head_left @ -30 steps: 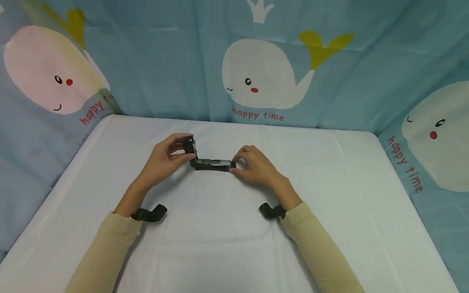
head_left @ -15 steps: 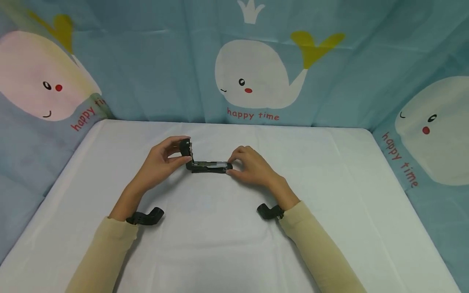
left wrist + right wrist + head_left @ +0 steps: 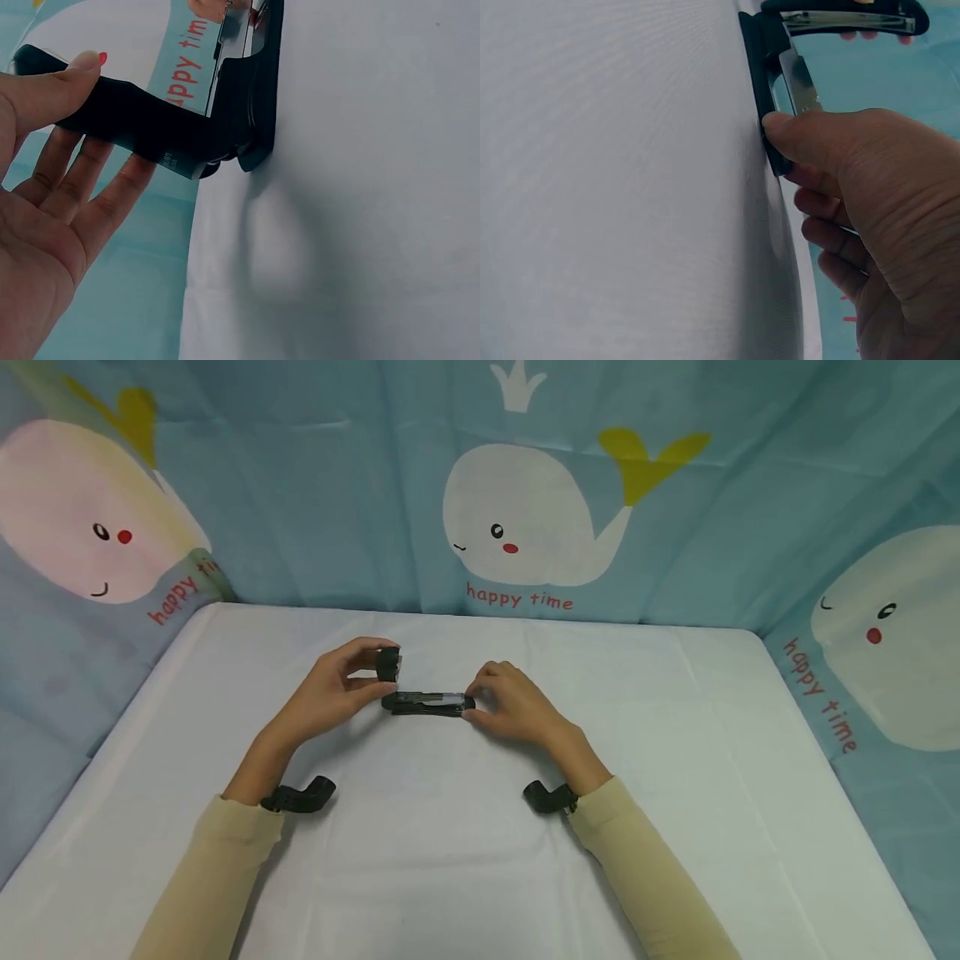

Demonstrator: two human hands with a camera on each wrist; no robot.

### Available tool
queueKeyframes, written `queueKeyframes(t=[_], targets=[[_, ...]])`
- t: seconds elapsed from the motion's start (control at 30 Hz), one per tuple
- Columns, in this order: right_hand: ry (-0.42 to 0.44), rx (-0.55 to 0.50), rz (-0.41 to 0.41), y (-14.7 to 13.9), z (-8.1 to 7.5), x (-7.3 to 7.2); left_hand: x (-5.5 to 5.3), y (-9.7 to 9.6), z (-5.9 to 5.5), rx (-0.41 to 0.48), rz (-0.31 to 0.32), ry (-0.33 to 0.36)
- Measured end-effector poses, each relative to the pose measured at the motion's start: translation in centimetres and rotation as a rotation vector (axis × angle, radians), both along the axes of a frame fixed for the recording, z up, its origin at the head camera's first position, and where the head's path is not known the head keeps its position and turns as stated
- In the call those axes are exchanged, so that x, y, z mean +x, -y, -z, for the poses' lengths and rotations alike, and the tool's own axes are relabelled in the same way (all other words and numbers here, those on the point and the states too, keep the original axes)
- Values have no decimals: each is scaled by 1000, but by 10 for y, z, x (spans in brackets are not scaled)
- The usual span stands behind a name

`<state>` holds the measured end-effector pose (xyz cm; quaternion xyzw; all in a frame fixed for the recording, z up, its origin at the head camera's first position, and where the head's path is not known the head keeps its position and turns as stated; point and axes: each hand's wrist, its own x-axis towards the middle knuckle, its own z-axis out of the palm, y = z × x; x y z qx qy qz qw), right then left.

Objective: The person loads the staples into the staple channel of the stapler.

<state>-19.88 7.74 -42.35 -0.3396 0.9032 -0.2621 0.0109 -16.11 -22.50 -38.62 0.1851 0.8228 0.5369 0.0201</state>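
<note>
A black stapler (image 3: 427, 702) is held folded open, its base lying sideways in front of the person and its top arm (image 3: 142, 116) raised at the left end. My left hand (image 3: 333, 689) grips that raised arm, thumb on one side and fingers on the other. At the base's right end, my right hand (image 3: 517, 703) pinches the tip between thumb and fingers. The metal staple channel (image 3: 802, 81) shows along the base in the right wrist view. Part of the hinge end is hidden behind the left thumb in the head view.
A white cloth (image 3: 450, 843) covers the table, which ends at a blue curtain (image 3: 322, 510) printed with whales. Black camera mounts sit on both wrists, the left mount (image 3: 303, 795) and the right mount (image 3: 549, 797), below the hands.
Both hands keep their hold on the stapler. Its raised arm turns slightly at the left end and looks shorter in the head view, which itself shifts a little.
</note>
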Motion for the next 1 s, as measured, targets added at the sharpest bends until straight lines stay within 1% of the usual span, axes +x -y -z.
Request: queueKeyframes(t=[0.13, 0.23, 0.37, 0.5, 0.57, 0.73, 0.8, 0.9, 1.0], targets=[[-13, -10, -21, 3, 0, 0, 0, -1, -4, -83, -8, -21], [-14, 0, -22, 5, 0, 1, -1, -1, -6, -126, -1, -46], [-18, 1, -12, 4, -1, 2, -5, -2, -7, -161, 3, -73], [-18, -2, -9, 1, -2, 0, -8, -6, -9, -171, -1, -76], [-14, -1, -12, 1, -1, 0, -7, -8, -11, -176, 5, -72], [-23, 3, -7, 1, 0, 0, -10, -16, -15, -260, 43, -90], [-23, 1, -11, 1, 0, 0, -9, -18, -15, -287, 43, -94], [-26, -2, -18, 2, 0, 0, -7, -20, -16, -290, 37, -96], [-32, -1, -15, 2, 1, -1, -7, -25, -15, -317, 61, -120]])
